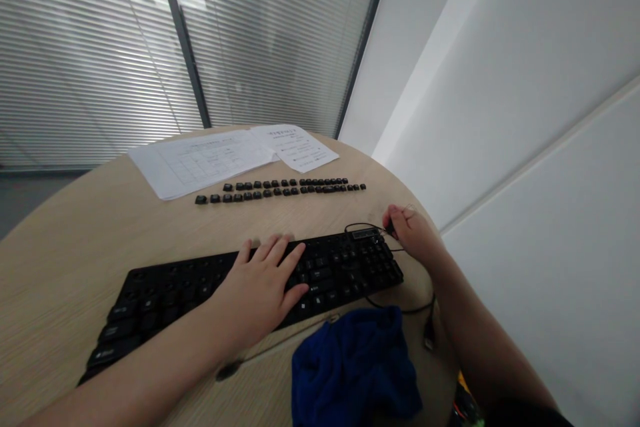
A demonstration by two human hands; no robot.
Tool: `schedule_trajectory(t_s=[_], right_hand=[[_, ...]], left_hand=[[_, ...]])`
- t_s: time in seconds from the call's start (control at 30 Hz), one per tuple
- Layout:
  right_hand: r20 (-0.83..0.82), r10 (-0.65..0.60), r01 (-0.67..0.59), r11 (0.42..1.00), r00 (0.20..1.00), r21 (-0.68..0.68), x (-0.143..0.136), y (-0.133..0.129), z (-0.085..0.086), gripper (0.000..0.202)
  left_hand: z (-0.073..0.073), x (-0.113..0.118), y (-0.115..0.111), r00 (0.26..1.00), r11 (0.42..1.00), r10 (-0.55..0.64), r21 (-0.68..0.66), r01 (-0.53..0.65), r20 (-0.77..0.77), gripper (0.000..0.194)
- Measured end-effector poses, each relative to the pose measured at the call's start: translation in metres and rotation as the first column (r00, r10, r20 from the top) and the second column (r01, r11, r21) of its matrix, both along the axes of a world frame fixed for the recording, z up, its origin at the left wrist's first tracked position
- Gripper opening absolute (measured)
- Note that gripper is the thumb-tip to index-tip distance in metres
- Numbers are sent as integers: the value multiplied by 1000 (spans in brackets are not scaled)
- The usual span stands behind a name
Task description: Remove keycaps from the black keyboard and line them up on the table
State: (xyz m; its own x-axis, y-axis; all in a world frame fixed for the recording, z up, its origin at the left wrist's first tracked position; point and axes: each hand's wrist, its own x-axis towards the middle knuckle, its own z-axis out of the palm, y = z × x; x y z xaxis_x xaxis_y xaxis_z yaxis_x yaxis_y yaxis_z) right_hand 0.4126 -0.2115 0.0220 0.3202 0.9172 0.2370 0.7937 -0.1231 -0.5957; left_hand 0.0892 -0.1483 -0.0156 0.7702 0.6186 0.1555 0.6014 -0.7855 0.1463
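Observation:
My left hand (263,290) lies with fingers spread on the middle of a black keyboard (327,277). The keyboard is set at a slant across the table, and keycaps are gone from its top row and part of its left side. Just beyond its far right corner, my right hand (411,232) is closed. Thin wire loops, which look like those of a keycap puller (410,207), stick out above its fingers, and a small black piece (390,229) shows at the fingertips. Loose black keycaps (273,191) stand in two rows behind the keyboard.
A crumpled blue cloth (355,367) lies in front of the keyboard, beside a thin stick with a dark end (229,371). The cable's USB plug (429,335) rests near the right edge. Printed papers (215,159) lie at the back of the round wooden table (60,233). A white wall (540,147) rises on the right.

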Motion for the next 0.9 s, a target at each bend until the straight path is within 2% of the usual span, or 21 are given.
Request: schedule_trajectory(t_s=[0.27, 0.57, 0.9], right_hand=[[169, 36, -37, 999, 985, 4, -14, 0, 2, 46], [134, 18, -18, 1000, 991, -6, -10, 3, -2, 46], [178, 73, -72, 997, 981, -16, -12, 1, -7, 45]], left_hand=[[1, 1, -2, 1000, 1000, -2, 2, 2, -12, 59], [3, 0, -1, 1000, 1000, -7, -18, 7, -16, 61], [2, 1, -1, 1000, 1000, -11, -19, 11, -15, 61]])
